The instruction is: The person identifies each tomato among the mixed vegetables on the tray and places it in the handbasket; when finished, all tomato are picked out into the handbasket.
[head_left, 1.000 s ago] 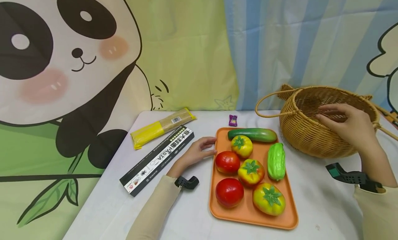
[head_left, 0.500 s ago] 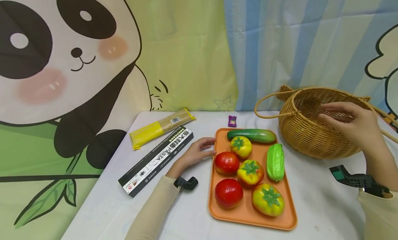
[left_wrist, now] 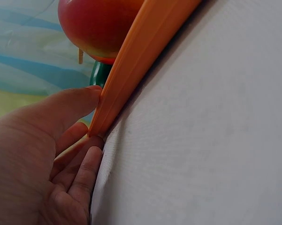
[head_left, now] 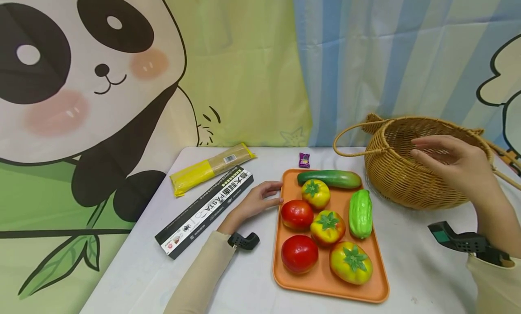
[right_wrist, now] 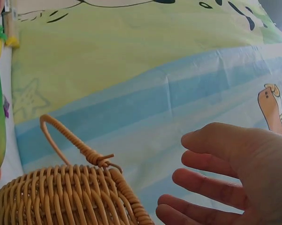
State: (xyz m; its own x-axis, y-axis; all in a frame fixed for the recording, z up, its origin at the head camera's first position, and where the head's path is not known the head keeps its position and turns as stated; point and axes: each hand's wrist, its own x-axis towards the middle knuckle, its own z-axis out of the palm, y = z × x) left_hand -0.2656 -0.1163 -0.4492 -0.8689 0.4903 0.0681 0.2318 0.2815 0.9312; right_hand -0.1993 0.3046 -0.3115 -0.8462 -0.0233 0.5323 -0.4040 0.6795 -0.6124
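Note:
In the head view my left hand (head_left: 259,199) touches the left rim of an orange tray (head_left: 325,290), its fingers loosely bent. The left wrist view has the thumb (left_wrist: 95,96) against the tray's outer side. On the tray lie a cucumber (head_left: 330,179), a ridged light-green gourd (head_left: 360,213), two red tomatoes (head_left: 299,254) and three yellow fruits with green leafy tops (head_left: 355,263). My right hand (head_left: 457,164) hovers over the near rim of a round wicker basket (head_left: 407,180), fingers spread and holding nothing. The basket's floor is mostly hidden.
A black-and-white pasta box (head_left: 205,212) and a yellow pasta packet (head_left: 212,168) lie left of the tray. A small purple wrapped sweet (head_left: 304,159) sits behind it. The basket's handle (head_left: 346,154) sticks out towards the tray. A printed curtain (head_left: 248,69) hangs behind the table.
My right hand shifts slightly, with its fingers still apart over the basket. The left hand stays at the tray rim, and the tray's contents keep their places.

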